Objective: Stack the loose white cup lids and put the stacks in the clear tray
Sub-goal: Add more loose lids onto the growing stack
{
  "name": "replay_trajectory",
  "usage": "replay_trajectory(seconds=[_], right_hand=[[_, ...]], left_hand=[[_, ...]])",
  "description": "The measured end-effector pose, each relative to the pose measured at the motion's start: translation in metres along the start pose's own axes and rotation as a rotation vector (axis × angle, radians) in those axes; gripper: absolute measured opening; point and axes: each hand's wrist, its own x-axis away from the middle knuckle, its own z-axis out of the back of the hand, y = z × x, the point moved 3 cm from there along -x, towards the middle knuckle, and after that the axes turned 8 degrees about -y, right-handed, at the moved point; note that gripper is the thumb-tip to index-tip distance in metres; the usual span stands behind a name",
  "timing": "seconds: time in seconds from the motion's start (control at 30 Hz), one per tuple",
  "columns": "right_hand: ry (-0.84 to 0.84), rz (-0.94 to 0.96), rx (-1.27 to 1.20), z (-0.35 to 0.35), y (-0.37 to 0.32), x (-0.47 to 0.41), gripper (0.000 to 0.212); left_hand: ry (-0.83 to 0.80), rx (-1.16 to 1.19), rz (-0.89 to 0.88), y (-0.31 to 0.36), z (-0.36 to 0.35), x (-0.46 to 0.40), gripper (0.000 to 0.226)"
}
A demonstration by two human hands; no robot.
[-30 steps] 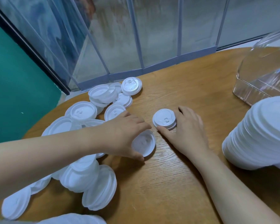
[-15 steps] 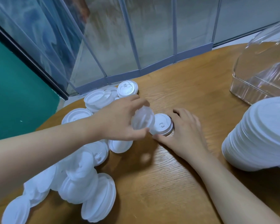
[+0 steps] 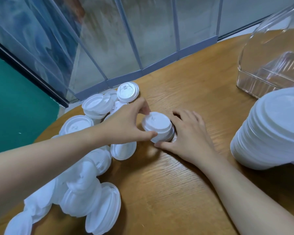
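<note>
Our left hand pinches a small round white plastic lid onto the short stack mid-bench, our right hand cupping that stack's right side, bare oak-grain bench nearer us, ribbed clear tray far right.

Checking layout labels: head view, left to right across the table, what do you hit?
Heap of loose white plastic cup lids → left hand → small stack of white lids being built → right hand → tall stack of larger white lids. Clear plastic tray sits far right, behind that stack.
</note>
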Motion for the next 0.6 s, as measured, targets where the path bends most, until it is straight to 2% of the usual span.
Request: replay_trajectory(seconds=[0.2, 0.6], right_hand=[[-0.006, 0.004, -0.002, 0.001, -0.001, 0.0, 0.107], [-0.06, 0.027, -0.039, 0.008, 0.0, 0.001, 0.102]], left_hand=[[-0.125, -0.074, 0.029, -0.005, -0.013, -0.004, 0.076], [-0.18, -0.101, 0.023, -0.003, -0.018, -0.012, 0.07]])
